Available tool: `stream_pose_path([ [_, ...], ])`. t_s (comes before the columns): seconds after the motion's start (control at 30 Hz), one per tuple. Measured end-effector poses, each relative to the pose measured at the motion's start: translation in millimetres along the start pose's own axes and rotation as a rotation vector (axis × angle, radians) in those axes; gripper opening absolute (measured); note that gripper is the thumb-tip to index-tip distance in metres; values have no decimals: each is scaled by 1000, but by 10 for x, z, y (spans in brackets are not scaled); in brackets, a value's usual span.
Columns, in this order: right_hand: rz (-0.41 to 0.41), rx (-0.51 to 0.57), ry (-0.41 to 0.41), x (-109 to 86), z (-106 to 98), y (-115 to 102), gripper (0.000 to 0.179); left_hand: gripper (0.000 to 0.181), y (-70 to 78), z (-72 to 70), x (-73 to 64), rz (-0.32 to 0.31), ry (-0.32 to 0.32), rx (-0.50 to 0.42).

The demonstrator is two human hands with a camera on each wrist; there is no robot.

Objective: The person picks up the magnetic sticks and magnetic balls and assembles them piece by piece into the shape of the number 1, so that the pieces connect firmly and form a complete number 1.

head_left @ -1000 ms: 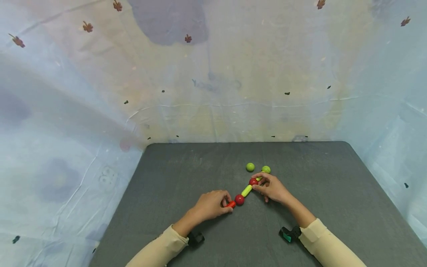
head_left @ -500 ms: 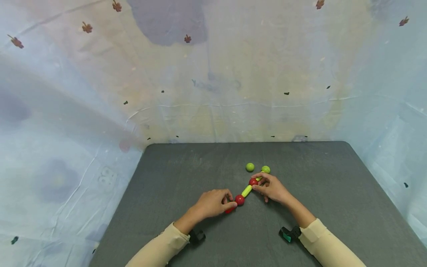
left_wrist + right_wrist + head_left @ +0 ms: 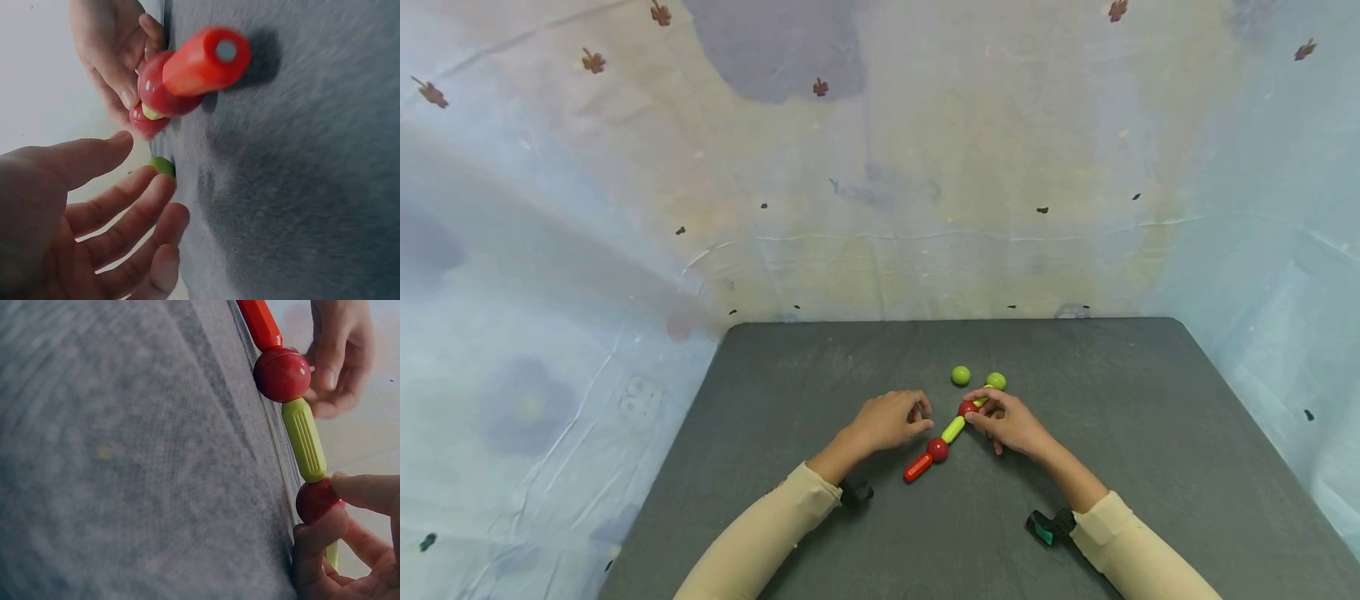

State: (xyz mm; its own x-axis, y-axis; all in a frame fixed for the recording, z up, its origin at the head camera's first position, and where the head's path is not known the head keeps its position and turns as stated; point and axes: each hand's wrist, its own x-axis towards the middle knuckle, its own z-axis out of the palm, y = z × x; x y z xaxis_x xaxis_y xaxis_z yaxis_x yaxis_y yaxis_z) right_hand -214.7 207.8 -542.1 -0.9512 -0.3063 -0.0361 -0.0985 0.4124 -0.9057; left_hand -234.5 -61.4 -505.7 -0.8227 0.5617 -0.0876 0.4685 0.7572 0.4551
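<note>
A chain of magnetic rods and balls lies slantwise on the table in the head view. Its near end is a red rod point(image 3: 917, 468), whose grey metal tip faces the left wrist camera. Joined to that rod is a red ball point(image 3: 937, 450), followed by a yellow-green rod point(image 3: 953, 429) and a second red ball point(image 3: 315, 499). My right hand point(image 3: 1011, 421) pinches this second ball between thumb and fingers, partly covering another yellow-green rod point(image 3: 332, 555) beyond it. My left hand point(image 3: 891, 419) hovers left of the chain, fingers loosely bent, holding nothing.
One green ball point(image 3: 960, 376) sits alone beyond the chain. Another green ball point(image 3: 996, 381) is at the chain's far end, just past my right fingers. The dark grey table point(image 3: 805, 367) ends at a patterned sheet point(image 3: 880, 275) behind it.
My left hand has let go of the red rod, which now sits in line against the near red ball, and has moved up and away. My right hand stays on its ball.
</note>
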Motion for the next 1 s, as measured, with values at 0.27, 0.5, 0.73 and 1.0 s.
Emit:
stream_pose_path([
  [0.27,-14,2,-5,3,1,20,37,24,-60,18,315,30,34,-2],
  [0.5,-16,4,-4,9,1,27,36,27,-85,-12,568,52,47,8],
  [0.73,-30,11,-1,4,-7,13,35,31,-106,-7,743,69,47,41],
  [1.0,-26,25,-22,6,-26,22,37,41,-78,16,910,59,24,121],
])
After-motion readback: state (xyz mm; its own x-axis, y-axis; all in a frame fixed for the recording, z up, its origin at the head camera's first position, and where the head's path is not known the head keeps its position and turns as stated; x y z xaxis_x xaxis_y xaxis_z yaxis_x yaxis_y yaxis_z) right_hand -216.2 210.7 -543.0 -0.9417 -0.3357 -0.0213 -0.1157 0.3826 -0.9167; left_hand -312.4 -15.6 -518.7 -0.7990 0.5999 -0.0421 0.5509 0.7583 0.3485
